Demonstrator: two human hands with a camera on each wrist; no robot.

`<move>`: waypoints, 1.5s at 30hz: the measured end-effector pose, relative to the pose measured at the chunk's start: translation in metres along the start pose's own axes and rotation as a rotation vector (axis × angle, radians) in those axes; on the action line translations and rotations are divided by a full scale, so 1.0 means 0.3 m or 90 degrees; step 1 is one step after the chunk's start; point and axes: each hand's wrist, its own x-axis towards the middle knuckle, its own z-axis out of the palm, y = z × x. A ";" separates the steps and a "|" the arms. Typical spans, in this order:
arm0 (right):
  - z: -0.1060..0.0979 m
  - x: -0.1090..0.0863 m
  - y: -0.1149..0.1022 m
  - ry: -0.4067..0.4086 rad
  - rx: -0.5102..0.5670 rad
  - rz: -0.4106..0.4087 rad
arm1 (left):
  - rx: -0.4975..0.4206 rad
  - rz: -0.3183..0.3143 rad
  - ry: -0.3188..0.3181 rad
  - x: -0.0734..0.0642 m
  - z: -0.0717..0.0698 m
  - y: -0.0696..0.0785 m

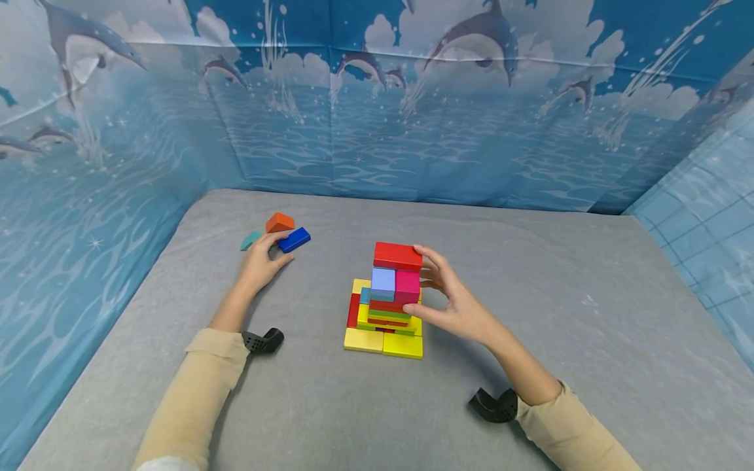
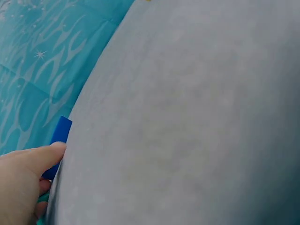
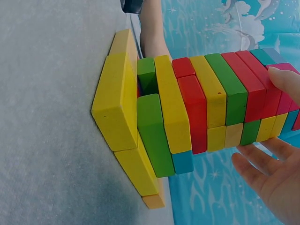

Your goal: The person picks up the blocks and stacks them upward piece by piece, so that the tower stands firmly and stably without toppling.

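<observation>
A tall tower of colored blocks (image 1: pixel 396 283) stands mid-table on yellow base blocks (image 1: pixel 403 347), with a red block (image 1: pixel 398 254) on top. My right hand (image 1: pixel 450 304) is at the tower's right side, its thumb on the front near a pink block (image 3: pixel 284 102) and its fingers spread along the side. At the left, my left hand (image 1: pixel 262 265) reaches around a blue block (image 1: pixel 295 240), fingers by its far side. In the head view its thumb looks slightly apart from the block. An orange block (image 1: pixel 279 222) and a teal block (image 1: pixel 250 240) lie beside it.
The grey cloth-covered table (image 1: pixel 559 281) carries everything. A dolphin-printed blue curtain (image 1: pixel 365 131) hangs behind the table and along its left side. Black wrist devices, one at the left wrist (image 1: pixel 265 341) and one at the right wrist (image 1: pixel 495 405), jut inward.
</observation>
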 end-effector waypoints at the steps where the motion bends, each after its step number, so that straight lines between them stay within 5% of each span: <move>1: 0.000 0.000 0.000 0.000 -0.001 0.001 | 0.006 -0.001 0.003 0.002 0.002 -0.001; 7: 0.001 -0.001 0.002 0.001 -0.001 0.005 | -0.023 0.005 0.032 -0.007 0.007 0.004; 13: 0.006 0.002 -0.091 0.004 -0.003 0.018 | -0.113 0.055 0.082 -0.032 0.005 0.053; 20: 0.006 0.003 -0.110 0.003 -0.007 0.022 | -0.241 0.247 0.110 -0.077 -0.022 0.213; 28: 0.005 0.004 -0.113 0.004 -0.019 0.018 | -0.358 0.423 0.017 -0.152 -0.056 0.402; 33: 0.006 0.004 -0.121 0.002 -0.012 0.018 | -0.353 0.480 -0.010 -0.173 -0.050 0.474; 45: 0.005 -0.001 -0.037 0.003 -0.010 0.009 | -0.196 0.540 -0.025 -0.186 -0.010 0.552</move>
